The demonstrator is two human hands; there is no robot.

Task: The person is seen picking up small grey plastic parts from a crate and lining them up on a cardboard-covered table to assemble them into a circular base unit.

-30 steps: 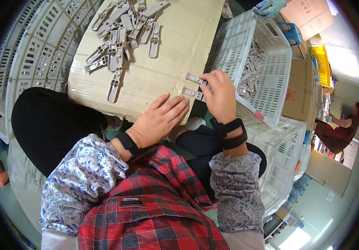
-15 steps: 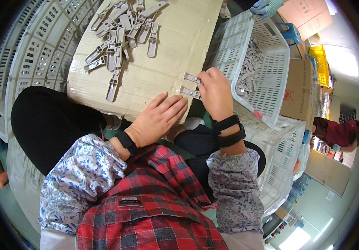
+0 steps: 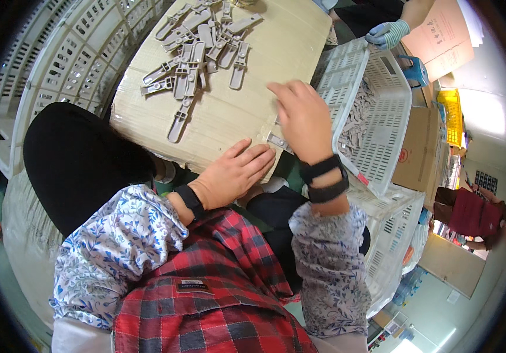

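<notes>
My left hand [image 3: 236,172] lies flat at the near edge of the cardboard [image 3: 229,112], fingers stretched out and holding nothing. Above the right edge of the cardboard hovers my right hand [image 3: 307,120], its fingers extended, slightly blurred, with nothing visible between them. Below its palm a grey plastic clip-like part [image 3: 277,140] lies on the cardboard, close to my left fingertips. A second such part is mostly covered by the right hand. Toward the far left sits a loose pile of similar grey parts [image 3: 197,56], with one part [image 3: 178,123] sticking out toward me.
On the right stands a white plastic crate [image 3: 387,123] holding many grey parts, resting on another crate [image 3: 385,235]. Tall white crates [image 3: 67,70] flank the left. A co-worker's gloved hand [image 3: 388,34] touches the crate's far rim. A cardboard box [image 3: 420,147] stands beyond it.
My right hand has lifted off the two separate parts and moved up and slightly left, its fingers opening out. My left hand stays flat. The whole view has shifted a little.
</notes>
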